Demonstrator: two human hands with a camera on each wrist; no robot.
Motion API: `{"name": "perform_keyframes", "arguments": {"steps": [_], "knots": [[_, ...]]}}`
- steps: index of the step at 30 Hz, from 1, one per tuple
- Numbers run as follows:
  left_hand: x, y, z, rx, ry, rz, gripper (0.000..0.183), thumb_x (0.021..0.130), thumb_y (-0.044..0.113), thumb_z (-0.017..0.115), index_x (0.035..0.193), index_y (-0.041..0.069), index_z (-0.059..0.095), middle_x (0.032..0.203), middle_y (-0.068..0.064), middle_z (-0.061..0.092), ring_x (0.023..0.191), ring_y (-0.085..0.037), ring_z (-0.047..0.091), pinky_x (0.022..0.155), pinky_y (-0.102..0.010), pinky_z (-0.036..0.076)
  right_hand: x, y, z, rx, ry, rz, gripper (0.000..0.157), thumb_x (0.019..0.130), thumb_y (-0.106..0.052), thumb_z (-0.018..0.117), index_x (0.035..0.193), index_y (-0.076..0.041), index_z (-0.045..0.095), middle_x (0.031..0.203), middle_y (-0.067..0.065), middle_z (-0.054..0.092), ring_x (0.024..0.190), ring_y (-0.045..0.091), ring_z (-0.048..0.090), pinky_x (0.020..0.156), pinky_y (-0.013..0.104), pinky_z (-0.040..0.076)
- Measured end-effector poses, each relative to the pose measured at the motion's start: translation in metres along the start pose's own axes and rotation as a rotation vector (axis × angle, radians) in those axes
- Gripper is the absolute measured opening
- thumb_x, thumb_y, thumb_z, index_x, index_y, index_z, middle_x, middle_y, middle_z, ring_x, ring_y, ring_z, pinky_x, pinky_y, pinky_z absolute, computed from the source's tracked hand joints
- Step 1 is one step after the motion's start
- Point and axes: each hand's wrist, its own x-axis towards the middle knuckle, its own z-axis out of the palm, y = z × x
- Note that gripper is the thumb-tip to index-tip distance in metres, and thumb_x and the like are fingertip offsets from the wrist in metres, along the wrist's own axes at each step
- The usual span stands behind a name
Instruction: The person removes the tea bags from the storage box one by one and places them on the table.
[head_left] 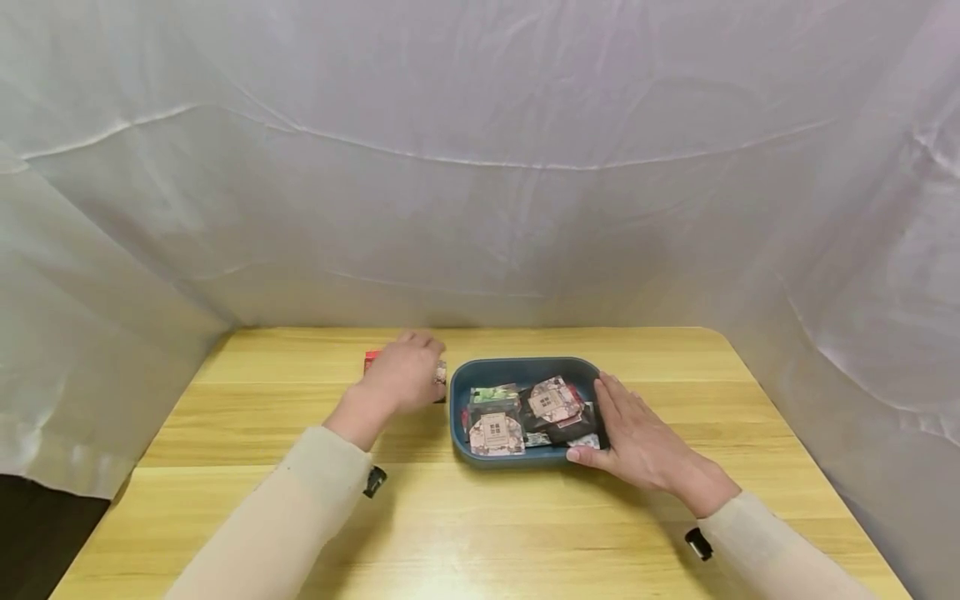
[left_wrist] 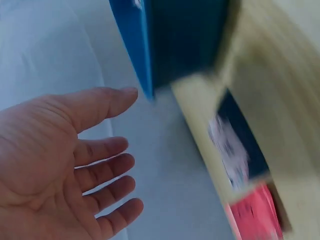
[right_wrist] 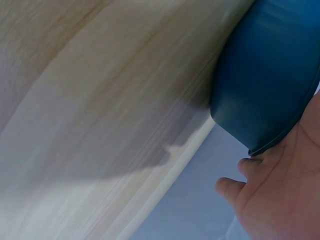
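My left hand [head_left: 401,375] hovers over the table just left of a blue plastic bin [head_left: 510,461]. Its fingers are loosely extended and nothing is in them in the left wrist view. Below that hand lie a dark packet with a pale printed label [left_wrist: 234,152] and a red packet [left_wrist: 256,216], both partly hidden from the head view. My right hand [head_left: 637,437] rests against the bin's right end, fingers straight along the rim and thumb at the front corner. Inside the bin are several flat sachets, among them a black one with a floral label [head_left: 497,432] and a green one [head_left: 492,392].
The bin stands on a light wooden table [head_left: 465,533] with a rounded back right corner. Pale grey cloth [head_left: 480,208] hangs behind the table and along both sides. A dark patch [head_left: 37,533] shows beyond the table's left edge.
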Motion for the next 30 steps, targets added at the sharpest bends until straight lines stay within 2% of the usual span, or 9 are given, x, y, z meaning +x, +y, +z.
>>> {"name": "perform_keyframes", "arguments": {"steps": [6,10,14,18,23,27,30], "knots": [[-0.003,0.043,0.013,0.084,0.007,0.102,0.061,0.091,0.04,0.083,0.136,0.002,0.067,0.136,-0.015,0.066,0.128,-0.033,0.058,0.113,-0.049,0.049,0.002,0.0,0.001,0.003,0.002,0.002,0.123,0.093,-0.081,0.054,0.164,0.011,0.014,0.173,0.03,0.009,0.16,0.046,0.017,0.127,0.062,0.022],[-0.002,0.06,0.024,0.156,0.005,0.156,0.052,0.09,0.046,0.082,0.123,0.007,0.074,0.123,-0.009,0.068,0.115,-0.028,0.058,0.107,-0.045,0.051,0.004,0.0,0.002,0.005,0.001,0.001,0.123,0.092,-0.081,0.054,0.164,0.01,0.014,0.173,0.03,0.009,0.16,0.046,0.016,0.127,0.062,0.022],[0.001,0.07,0.034,0.22,-0.015,0.194,0.034,0.089,0.049,0.082,0.098,0.017,0.076,0.109,-0.004,0.067,0.1,-0.022,0.053,0.094,-0.04,0.052,0.005,0.0,0.002,0.008,0.0,0.001,0.123,0.092,-0.081,0.054,0.164,0.01,0.014,0.173,0.03,0.008,0.16,0.046,0.016,0.127,0.063,0.022],[0.005,0.075,0.043,0.251,-0.077,0.175,0.025,0.092,0.046,0.079,0.088,0.022,0.073,0.112,-0.003,0.068,0.1,-0.022,0.052,0.094,-0.041,0.051,0.005,0.0,0.001,0.01,0.0,0.003,0.123,0.092,-0.081,0.054,0.164,0.01,0.014,0.173,0.03,0.008,0.16,0.047,0.017,0.127,0.063,0.022],[0.008,0.078,0.049,0.276,-0.143,0.135,0.025,0.093,0.046,0.079,0.095,0.022,0.077,0.121,-0.003,0.069,0.108,-0.023,0.054,0.1,-0.043,0.05,0.005,-0.001,0.001,0.01,0.003,0.004,0.123,0.092,-0.082,0.054,0.164,0.01,0.014,0.173,0.03,0.009,0.16,0.046,0.017,0.127,0.063,0.022],[0.01,0.08,0.05,0.29,-0.165,0.115,0.028,0.093,0.047,0.078,0.102,0.021,0.078,0.126,-0.003,0.07,0.111,-0.023,0.054,0.101,-0.043,0.049,0.004,-0.001,0.001,0.009,0.003,0.005,0.123,0.092,-0.082,0.053,0.164,0.01,0.014,0.173,0.03,0.009,0.16,0.046,0.017,0.127,0.063,0.022],[0.011,0.081,0.05,0.287,-0.176,0.1,0.028,0.092,0.048,0.079,0.1,0.021,0.079,0.124,-0.002,0.07,0.11,-0.023,0.053,0.1,-0.042,0.048,0.004,-0.002,0.001,0.006,0.005,0.006,0.123,0.092,-0.082,0.053,0.164,0.01,0.014,0.173,0.03,0.01,0.16,0.046,0.017,0.127,0.062,0.023]]}}
